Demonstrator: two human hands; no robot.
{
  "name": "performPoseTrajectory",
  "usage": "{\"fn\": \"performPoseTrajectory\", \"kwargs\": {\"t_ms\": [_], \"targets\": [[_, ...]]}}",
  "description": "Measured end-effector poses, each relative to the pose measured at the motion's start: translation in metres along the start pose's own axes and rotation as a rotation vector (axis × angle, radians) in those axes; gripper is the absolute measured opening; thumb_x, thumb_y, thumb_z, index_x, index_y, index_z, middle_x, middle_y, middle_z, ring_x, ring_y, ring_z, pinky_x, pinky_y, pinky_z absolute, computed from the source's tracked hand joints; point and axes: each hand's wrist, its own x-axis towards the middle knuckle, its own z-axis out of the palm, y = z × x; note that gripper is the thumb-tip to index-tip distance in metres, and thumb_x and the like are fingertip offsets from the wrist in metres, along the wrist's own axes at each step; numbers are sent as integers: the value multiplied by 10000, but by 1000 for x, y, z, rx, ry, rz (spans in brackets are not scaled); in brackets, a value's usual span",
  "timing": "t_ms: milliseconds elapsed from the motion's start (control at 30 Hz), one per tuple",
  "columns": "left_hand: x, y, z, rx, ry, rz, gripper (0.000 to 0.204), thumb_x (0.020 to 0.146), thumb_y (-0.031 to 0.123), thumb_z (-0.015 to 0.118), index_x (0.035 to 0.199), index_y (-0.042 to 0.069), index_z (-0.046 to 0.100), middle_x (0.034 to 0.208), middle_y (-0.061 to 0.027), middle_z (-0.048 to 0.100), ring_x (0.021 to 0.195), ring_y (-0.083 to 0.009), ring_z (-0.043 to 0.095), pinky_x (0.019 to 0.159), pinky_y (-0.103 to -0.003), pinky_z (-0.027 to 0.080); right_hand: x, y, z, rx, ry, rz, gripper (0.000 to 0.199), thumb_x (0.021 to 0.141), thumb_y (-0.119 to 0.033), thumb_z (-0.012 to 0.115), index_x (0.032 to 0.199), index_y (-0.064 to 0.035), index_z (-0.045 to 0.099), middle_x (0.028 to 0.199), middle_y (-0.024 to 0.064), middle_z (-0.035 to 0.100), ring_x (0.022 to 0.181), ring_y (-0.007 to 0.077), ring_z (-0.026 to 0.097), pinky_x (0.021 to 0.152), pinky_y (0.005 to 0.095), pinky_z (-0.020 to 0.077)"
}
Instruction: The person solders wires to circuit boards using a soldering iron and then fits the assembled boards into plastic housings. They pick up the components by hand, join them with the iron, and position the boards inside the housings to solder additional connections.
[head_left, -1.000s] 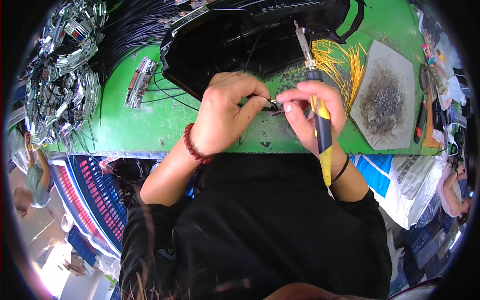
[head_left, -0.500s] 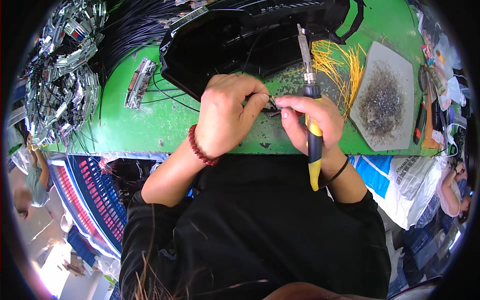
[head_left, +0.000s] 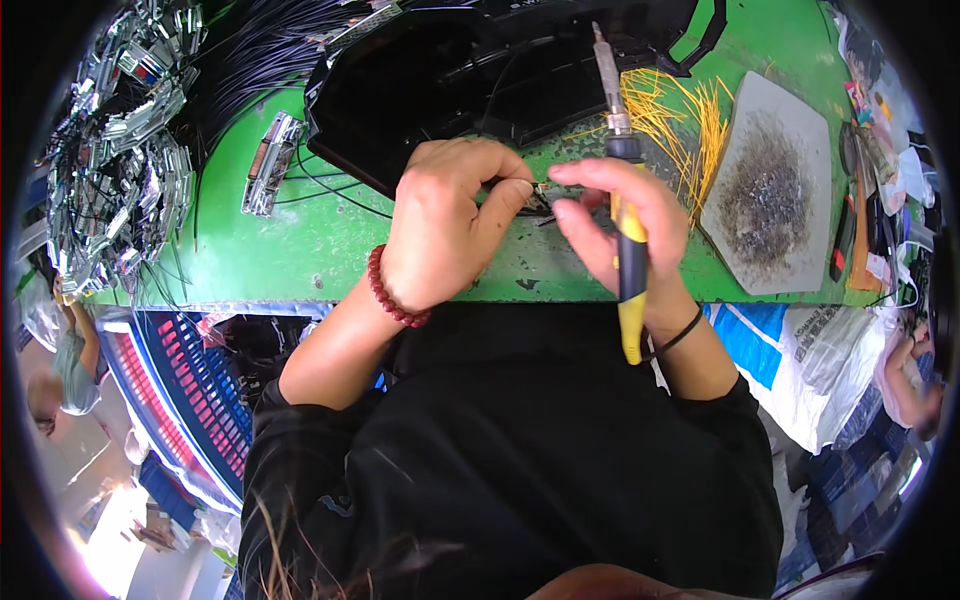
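My left hand (head_left: 450, 220), with a red bead bracelet at its wrist, pinches a small piece with dark wire ends (head_left: 541, 192) between thumb and forefinger. Most of that piece is hidden by the fingers, so its kind is unclear. My right hand (head_left: 645, 225) carries a soldering iron (head_left: 631, 262) with a yellow and black handle, its metal tip pointing away from me. That hand's thumb and forefinger are spread apart, just right of the pinched piece. Behind both hands lies a large black plastic shell (head_left: 420, 105).
Left of the shell lies a silvery metal module (head_left: 271, 165) with black wires. A heap of similar modules (head_left: 135, 180) fills the far left, beside bundled black wires (head_left: 262, 60). Yellow wires (head_left: 700, 135) and a grey slab (head_left: 742, 120) with dark residue lie right on the green table (head_left: 330, 260).
My right thumb and forefinger have opened and drawn slightly away from the small piece, the iron still in that hand. My left hand keeps its pinch.
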Motion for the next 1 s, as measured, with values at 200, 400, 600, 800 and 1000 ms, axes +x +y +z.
{"fn": "performPoseTrajectory", "kwargs": {"t_ms": [200,400,600,800,1000], "targets": [[1,2,0,-4,-23,-12,40,795,73,675,796,46,646,743,-77,650,734,-279,629,751,-370,454,-1,13,11,-122,67,-233,493,639,32,789,1086,-95,623,731,35,630,566,210,586,504,316,426],[1,2,-1,-9,-28,-6,48,793,76,679,794,43,644,741,-81,648,736,-279,626,754,-369,453,0,6,8,-75,39,-113,483,646,53,777,1082,-90,626,754,37,650,556,207,582,509,305,435],[1,1,-1,6,-19,6,52,798,83,676,790,43,644,734,-82,647,725,-283,627,748,-373,456,1,13,10,-104,58,-231,507,645,69,766,1096,-96,603,764,34,662,565,205,595,508,305,442],[3,2,-2,78,-57,13,61,807,97,665,778,47,644,724,-78,643,716,-284,626,739,-384,457,1,11,10,-154,31,-211,473,658,67,756,1080,-97,618,781,47,674,584,211,610,518,311,455],[6,-1,-3,142,-94,116,66,808,104,665,763,66,634,711,-67,626,724,-277,614,762,-385,438,-3,3,12,129,33,78,420,725,63,722,1117,-48,619,804,79,689,624,154,639,557,258,500]]}}
